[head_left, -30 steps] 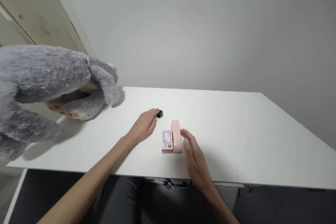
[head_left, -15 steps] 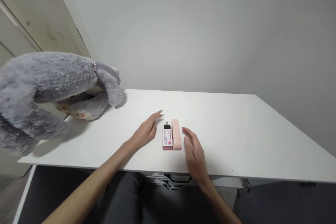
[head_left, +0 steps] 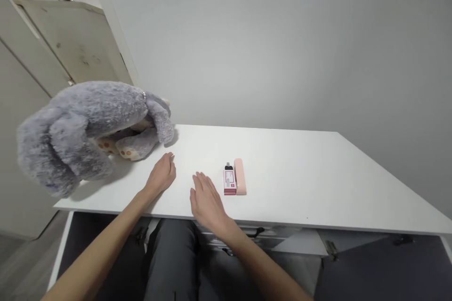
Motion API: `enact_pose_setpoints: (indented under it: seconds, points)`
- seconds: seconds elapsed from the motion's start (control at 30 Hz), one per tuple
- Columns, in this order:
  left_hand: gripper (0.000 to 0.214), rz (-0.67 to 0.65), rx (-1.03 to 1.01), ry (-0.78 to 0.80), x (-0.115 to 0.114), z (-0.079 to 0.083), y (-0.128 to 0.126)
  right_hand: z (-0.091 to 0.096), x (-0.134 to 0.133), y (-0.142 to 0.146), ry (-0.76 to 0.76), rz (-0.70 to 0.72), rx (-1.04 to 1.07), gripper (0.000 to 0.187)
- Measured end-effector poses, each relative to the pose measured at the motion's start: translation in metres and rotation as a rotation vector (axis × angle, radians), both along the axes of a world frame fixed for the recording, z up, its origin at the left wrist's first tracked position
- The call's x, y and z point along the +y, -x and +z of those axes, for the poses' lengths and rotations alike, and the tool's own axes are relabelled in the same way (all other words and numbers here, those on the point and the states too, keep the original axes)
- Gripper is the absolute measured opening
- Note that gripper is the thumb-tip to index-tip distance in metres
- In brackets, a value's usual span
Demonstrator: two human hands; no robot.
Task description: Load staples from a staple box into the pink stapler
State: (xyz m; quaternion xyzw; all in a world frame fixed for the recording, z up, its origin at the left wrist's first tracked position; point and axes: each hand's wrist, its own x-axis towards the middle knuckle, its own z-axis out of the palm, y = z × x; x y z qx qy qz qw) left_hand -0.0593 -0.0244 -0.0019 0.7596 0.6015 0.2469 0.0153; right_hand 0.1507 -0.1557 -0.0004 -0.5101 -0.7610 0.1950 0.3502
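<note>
White box, unreadable, left grip half-curled, hold unclear, right grip spread, empty

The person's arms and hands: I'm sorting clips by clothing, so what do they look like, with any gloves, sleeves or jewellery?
The left hand and right hand are both without gloves. The left forearm and right forearm show no sleeves. No watch, bracelet, cable or marking shows on either arm; rings can't be made out.
</note>
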Motion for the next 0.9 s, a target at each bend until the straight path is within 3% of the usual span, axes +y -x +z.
enact_pose_setpoints:
  seconds: [0.2,0.43,0.63,0.9]
  points:
    - [0.051,0.023,0.033,-0.006,-0.005,0.003,0.002,0.001,0.052,0.018,0.121,-0.194,-0.154,0.068]
    - [0.051,0.015,0.041,0.001,-0.005,0.006,0.002,0.002,0.063,-0.009,0.192,-0.336,-0.138,0.068]
    - [0.051,0.015,0.038,-0.003,-0.003,0.007,0.001,-0.011,0.069,-0.062,0.156,-0.389,-0.191,0.068]
    - [0.051,0.026,0.053,0.004,-0.002,0.007,-0.001,-0.034,0.077,-0.167,0.077,-0.392,-0.153,0.065]
